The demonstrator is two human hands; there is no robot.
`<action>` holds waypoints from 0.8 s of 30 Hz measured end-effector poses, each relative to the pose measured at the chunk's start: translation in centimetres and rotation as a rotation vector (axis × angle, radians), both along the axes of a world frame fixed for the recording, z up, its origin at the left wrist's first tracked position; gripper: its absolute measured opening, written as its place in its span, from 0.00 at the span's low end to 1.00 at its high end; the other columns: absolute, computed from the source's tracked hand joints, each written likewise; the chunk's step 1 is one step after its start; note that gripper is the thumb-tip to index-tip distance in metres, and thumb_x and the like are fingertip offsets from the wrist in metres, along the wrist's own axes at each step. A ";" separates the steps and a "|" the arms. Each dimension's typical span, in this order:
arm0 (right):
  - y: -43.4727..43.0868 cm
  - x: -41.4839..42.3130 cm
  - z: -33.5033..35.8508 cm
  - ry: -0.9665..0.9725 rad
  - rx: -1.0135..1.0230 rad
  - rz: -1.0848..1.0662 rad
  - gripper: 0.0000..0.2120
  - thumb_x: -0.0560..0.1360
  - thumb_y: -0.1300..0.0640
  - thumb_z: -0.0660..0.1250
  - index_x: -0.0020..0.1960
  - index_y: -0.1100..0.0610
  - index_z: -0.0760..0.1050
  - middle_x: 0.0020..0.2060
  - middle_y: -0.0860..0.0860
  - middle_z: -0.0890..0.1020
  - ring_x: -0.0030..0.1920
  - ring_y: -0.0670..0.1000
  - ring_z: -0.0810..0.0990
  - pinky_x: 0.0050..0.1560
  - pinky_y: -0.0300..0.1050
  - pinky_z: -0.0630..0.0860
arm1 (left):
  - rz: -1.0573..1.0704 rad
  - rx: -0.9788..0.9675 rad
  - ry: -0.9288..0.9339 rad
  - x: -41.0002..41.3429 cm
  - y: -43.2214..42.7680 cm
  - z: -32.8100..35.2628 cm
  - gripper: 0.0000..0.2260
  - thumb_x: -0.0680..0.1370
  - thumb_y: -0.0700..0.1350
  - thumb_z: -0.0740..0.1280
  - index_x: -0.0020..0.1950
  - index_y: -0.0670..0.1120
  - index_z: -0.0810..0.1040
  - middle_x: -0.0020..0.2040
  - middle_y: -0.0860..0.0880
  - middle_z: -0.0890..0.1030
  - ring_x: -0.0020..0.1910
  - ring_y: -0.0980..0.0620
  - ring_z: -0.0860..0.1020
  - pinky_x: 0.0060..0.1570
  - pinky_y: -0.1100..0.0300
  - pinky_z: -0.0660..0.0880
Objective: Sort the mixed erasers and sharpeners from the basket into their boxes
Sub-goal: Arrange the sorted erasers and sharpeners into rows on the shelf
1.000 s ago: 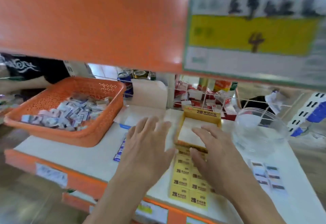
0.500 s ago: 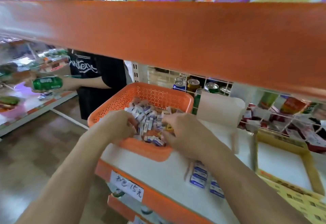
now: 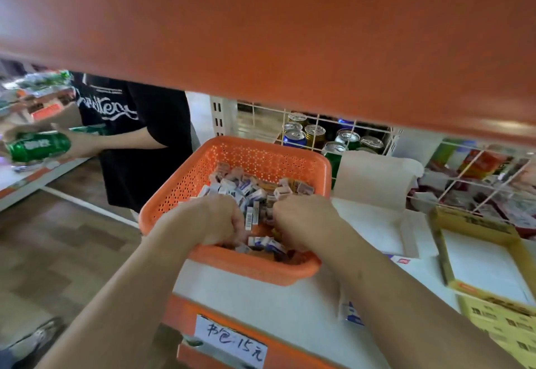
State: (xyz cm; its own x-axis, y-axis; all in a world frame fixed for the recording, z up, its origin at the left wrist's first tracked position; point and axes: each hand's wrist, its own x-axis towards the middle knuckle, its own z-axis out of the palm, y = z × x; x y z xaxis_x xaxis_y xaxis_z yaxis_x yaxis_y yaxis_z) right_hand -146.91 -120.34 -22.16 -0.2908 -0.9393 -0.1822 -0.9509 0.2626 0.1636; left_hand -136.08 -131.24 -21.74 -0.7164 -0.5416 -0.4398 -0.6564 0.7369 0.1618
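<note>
Inside the orange basket (image 3: 252, 267), both of our grips are sunk into the heap. The left grip (image 3: 223, 217) and the right grip (image 3: 301, 217) sit knuckles up with fingers curled under. The fingertips are buried, so we cannot tell whether either has closed on any pieces. The small wrapped erasers (image 3: 249, 188) lie under, between and beyond the grips, mostly in white-and-blue sleeves. A few orange-yellow packs (image 3: 293, 185) lie at the far side, past the right grip. We cannot make out which pieces are sharpeners. We judge them light, stiff little blocks in slick paper sleeves, apt to spill from a full handful. Pinching a few at a time across their short sides seems safest. Counted: one basket, and several dozen pieces, too jumbled for an exact tally. One open yellow cardboard box (image 3: 470, 220) stands well to the right of the right grip, its visible floor bare. One open white carton (image 3: 374, 177) stands beyond that grip on the shelf (image 3: 261, 304).
</note>
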 end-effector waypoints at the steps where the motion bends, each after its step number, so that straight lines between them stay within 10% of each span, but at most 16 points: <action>1: 0.0 0.0 0.1 -0.022 -0.007 -0.016 0.11 0.73 0.64 0.63 0.35 0.56 0.64 0.35 0.50 0.71 0.36 0.53 0.72 0.36 0.47 0.68 | -0.015 -0.005 -0.021 -0.1 0.1 0.0 0.08 0.77 0.44 0.67 0.50 0.57 0.83 0.43 0.59 0.78 0.40 0.58 0.77 0.36 0.65 0.74; 6: 0.1 -0.6 0.1 -0.246 -0.157 -0.113 0.08 0.75 0.59 0.61 0.55 0.55 0.72 0.46 0.54 0.77 0.43 0.55 0.75 0.40 0.49 0.74 | -0.173 0.045 -0.107 -0.3 0.4 0.6 0.13 0.78 0.47 0.64 0.57 0.61 0.80 0.51 0.62 0.75 0.49 0.59 0.74 0.52 0.65 0.73; 17: 0.7 -1.4 -0.9 -0.457 -0.510 -0.127 0.10 0.77 0.57 0.59 0.52 0.53 0.78 0.48 0.50 0.82 0.49 0.51 0.78 0.45 0.44 0.71 | -0.178 -0.017 -0.127 -1.2 0.5 0.4 0.05 0.77 0.48 0.66 0.42 0.56 0.79 0.49 0.57 0.80 0.48 0.56 0.77 0.53 0.60 0.75; 24: 1.6 -1.3 -0.2 -0.627 -0.751 -0.172 0.09 0.78 0.57 0.62 0.54 0.54 0.80 0.38 0.41 0.76 0.39 0.40 0.74 0.43 0.37 0.71 | -0.225 -0.027 -0.226 -2.1 1.3 0.2 0.12 0.77 0.45 0.62 0.56 0.50 0.81 0.55 0.51 0.81 0.53 0.51 0.78 0.57 0.54 0.75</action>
